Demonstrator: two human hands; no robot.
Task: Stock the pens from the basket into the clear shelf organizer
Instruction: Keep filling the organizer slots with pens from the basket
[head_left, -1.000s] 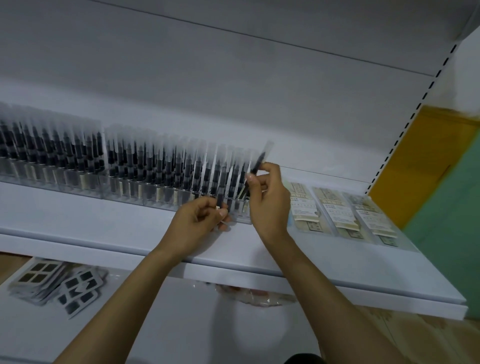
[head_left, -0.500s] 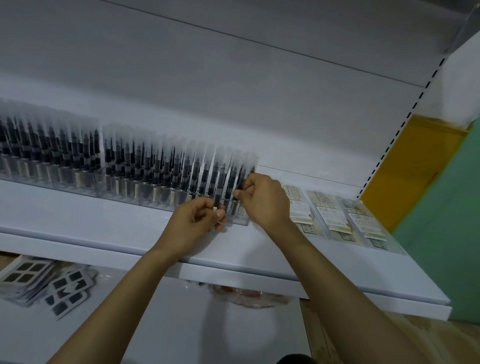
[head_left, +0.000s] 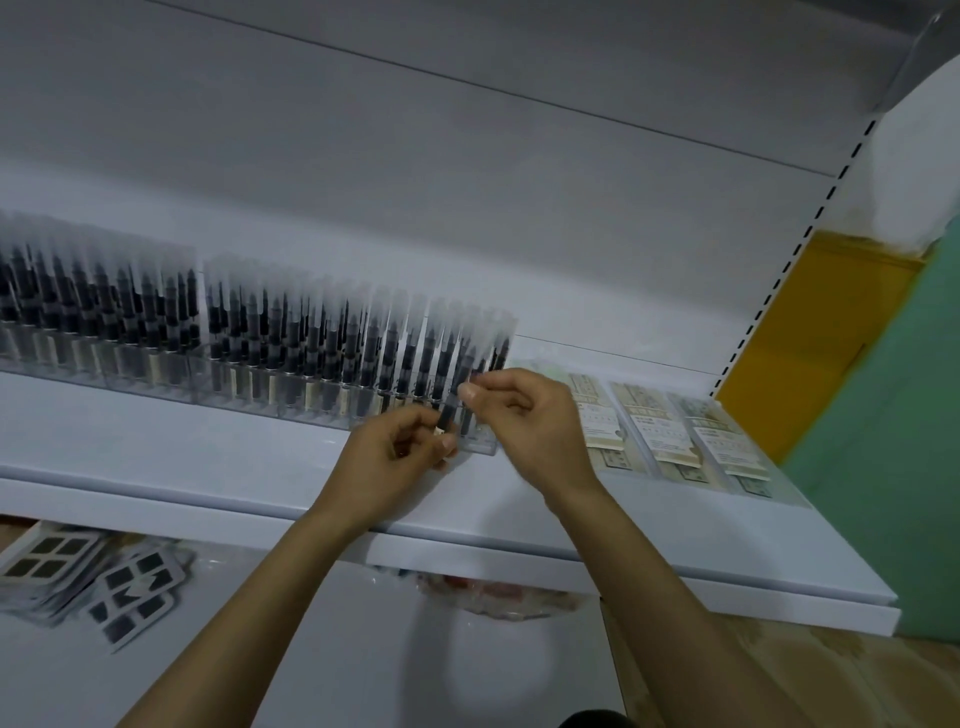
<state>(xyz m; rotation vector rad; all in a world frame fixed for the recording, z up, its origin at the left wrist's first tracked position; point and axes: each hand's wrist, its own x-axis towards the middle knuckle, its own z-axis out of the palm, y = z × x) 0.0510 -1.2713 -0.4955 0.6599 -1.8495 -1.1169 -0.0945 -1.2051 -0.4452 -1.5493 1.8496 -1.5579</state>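
At clear organizer (head_left: 480, 446) end, left hand (head_left: 395, 452), right hand (head_left: 530, 415) pinch slim pens (head_left: 445, 415).

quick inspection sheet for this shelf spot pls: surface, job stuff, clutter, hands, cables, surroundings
surface: smooth white shelf, carries the stock
job's things: organizer packed with upright pens; basket not in view
clutter: card packs right of the organizer; dark-square packs and a reddish bag on the level below
grippers: left hand holds a pen at the organizer's right end; right hand seems to pinch the end pen, blurred
cables: nothing seen
surroundings: white back panel, slotted upright, yellow panel, green wall
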